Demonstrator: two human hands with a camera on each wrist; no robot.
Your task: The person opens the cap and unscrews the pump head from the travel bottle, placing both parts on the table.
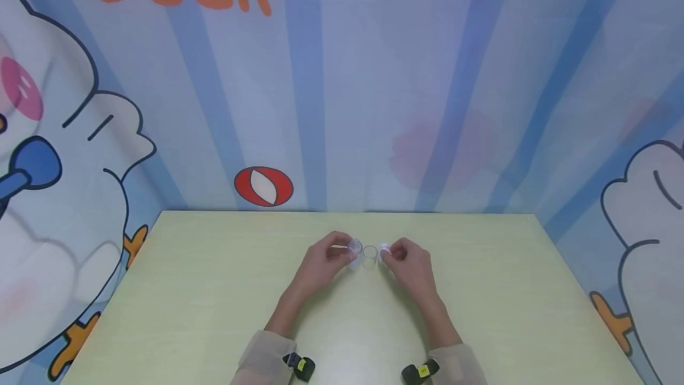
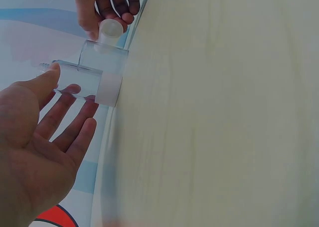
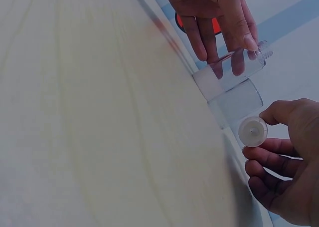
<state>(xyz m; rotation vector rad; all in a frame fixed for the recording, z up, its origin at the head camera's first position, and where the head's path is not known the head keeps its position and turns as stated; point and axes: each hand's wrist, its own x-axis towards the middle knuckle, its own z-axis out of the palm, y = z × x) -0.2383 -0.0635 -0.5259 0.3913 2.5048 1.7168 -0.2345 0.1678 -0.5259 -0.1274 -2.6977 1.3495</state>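
Observation:
My left hand [image 1: 323, 260] holds a small clear bottle [image 2: 82, 80] between thumb and fingertips. The bottle has a bare threaded neck and a white band at its lower end. Beside it on the table stands a clear open-rimmed cylinder [image 3: 239, 102], seen as a ring from the head view; neither hand appears to grip it. On its other side, my right hand [image 1: 411, 266] pinches a white round cap [image 3: 252, 131] by thumb and fingertips. The cap's round face shows in the right wrist view. Whether the bottle's base touches the table I cannot tell.
A pale wooden table [image 1: 214, 290] lies under both hands. Behind it hangs a striped blue backdrop [image 1: 352, 106] with cartoon ducks at either side, meeting the table's far edge. Dark wrist cameras [image 1: 420, 371] sit at both sleeves.

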